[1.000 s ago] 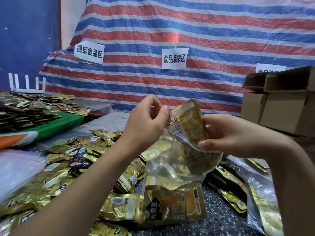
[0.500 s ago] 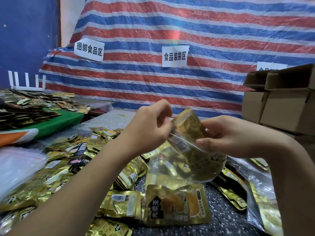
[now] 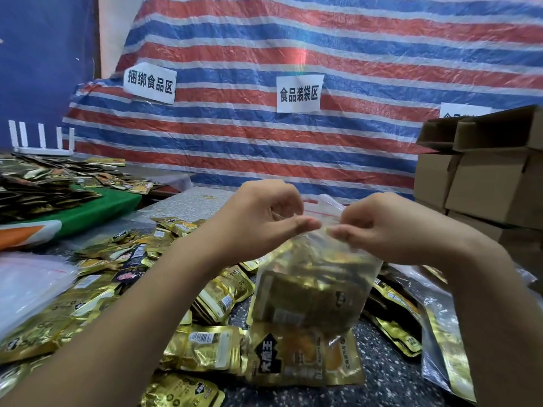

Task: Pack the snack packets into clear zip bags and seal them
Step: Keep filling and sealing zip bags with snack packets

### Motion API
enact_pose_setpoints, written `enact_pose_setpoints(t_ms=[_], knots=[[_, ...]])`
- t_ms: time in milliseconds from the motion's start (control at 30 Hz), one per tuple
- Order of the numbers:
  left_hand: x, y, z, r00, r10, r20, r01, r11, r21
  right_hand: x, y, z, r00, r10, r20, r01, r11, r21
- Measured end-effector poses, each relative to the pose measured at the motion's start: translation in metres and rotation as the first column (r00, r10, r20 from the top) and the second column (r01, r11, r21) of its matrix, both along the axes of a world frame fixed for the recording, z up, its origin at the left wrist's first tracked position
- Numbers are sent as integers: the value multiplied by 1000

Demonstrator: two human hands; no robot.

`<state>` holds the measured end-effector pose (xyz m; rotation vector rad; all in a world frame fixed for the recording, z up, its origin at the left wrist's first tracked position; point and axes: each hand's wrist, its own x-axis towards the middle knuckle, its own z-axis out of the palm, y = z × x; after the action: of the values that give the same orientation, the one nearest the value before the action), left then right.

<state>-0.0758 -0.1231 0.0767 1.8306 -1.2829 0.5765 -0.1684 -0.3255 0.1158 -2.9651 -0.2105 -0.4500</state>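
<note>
A clear zip bag [image 3: 311,289] with gold snack packets inside hangs in front of me above the table. My left hand [image 3: 258,221] pinches the bag's top edge from the left. My right hand [image 3: 379,227] pinches the same edge from the right, fingertips close together at the red zip strip. Loose gold snack packets [image 3: 205,345] lie in a heap on the speckled table [image 3: 390,377] under and left of the bag.
A filled clear bag [image 3: 446,342] lies at the right. Empty clear bags [image 3: 26,286] sit at the left edge. Cardboard boxes [image 3: 487,177] stack at the right. A green table [image 3: 88,210] with dark packets stands at the left. A striped tarp [image 3: 293,54] hangs behind.
The packet that stuck out of the bag's mouth has gone fully inside. Both hands have moved to the bag's top edge and come together there.
</note>
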Motion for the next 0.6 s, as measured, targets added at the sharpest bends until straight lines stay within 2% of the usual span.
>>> enact_pose_setpoints(t_ms=[100,267,433,500,600], knots=[[0,-2,-1,1000,3,-22,-3,1000,13,-1,-1,0,1000,-3,31,2,999,41],[-2,-2,4,998,0,-57,-10,983,-185,-7,1,6,982,95,162,-110,991,82],[-6,0,10,990,-66,-125,19,940,-342,-8,3,7,926,166,340,-229,961,155],[-3,-1,9,978,-62,-201,-15,933,-360,-5,2,5,920,167,355,-238,957,168],[4,-2,5,888,-106,-448,-46,947,-317,-1,0,0,928,158,338,-229,956,184]])
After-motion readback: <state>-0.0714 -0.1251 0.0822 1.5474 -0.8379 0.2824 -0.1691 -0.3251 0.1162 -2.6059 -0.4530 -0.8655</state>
